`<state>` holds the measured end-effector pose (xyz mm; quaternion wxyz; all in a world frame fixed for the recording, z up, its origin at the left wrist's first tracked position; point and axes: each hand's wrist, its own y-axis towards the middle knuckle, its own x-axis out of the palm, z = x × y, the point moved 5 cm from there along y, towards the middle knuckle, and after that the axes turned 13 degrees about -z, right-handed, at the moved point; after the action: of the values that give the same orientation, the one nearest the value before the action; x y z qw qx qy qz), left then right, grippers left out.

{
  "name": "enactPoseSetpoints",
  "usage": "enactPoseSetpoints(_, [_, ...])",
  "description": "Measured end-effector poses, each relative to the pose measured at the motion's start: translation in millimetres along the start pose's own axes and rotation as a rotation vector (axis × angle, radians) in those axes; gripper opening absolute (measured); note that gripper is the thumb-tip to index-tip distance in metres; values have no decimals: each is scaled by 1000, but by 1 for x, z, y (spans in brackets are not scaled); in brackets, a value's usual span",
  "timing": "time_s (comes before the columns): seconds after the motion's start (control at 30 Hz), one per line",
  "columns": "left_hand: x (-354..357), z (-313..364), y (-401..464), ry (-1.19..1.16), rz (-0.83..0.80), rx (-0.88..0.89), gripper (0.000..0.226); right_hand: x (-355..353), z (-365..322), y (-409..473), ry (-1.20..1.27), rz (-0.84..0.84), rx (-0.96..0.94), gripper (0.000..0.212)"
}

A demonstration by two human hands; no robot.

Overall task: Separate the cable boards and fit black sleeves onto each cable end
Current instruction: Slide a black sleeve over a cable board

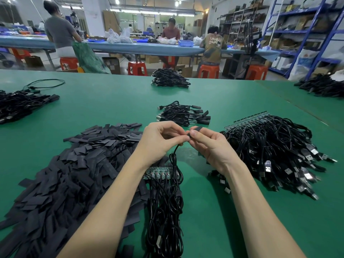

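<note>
Right now both hands meet above the middle of the green worktop point(115, 101). The left hand point(160, 140) has its fingers curled, pinching the end of a black cable point(175, 151) that drops from the grip down to the bundle below. The right hand point(210, 144) pinches a black sleeve point(195, 130) between thumb and fingers, its near end touching the left fingertips; whether the sleeve is already over the cable end I cannot tell.

Under the left wrist lies a strip of joined cable boards point(160, 172), its cables point(165, 211) running towards the near edge. A wide heap of loose sleeves point(74, 174) fills the left side, touching that bundle. On the right sits a big pile of cables with boards point(275, 146), close beside the right forearm. Just beyond the hands rests a small pile of sleeved cables point(184, 114). Bare green surface shows between the forearms, and a broad open band lies beyond the sleeve heap towards the far edge, where another cable stack point(169, 79) sits.
</note>
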<state>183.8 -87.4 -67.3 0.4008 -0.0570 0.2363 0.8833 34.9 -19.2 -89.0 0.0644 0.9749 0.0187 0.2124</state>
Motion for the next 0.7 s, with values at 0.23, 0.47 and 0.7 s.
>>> enactPoseSetpoints(0.23, [1,-5,1,-14,15,-9,12,0,1,0,-26,17,15,22])
enactPoseSetpoints(0.47, [4,-10,2,-152,6,-27,14,0,-3,-2,-2,115,-133,36])
enactPoseSetpoints(0.7, [7,-8,3,-161,-2,-27,12,3,-3,-2,-5,145,-221,23])
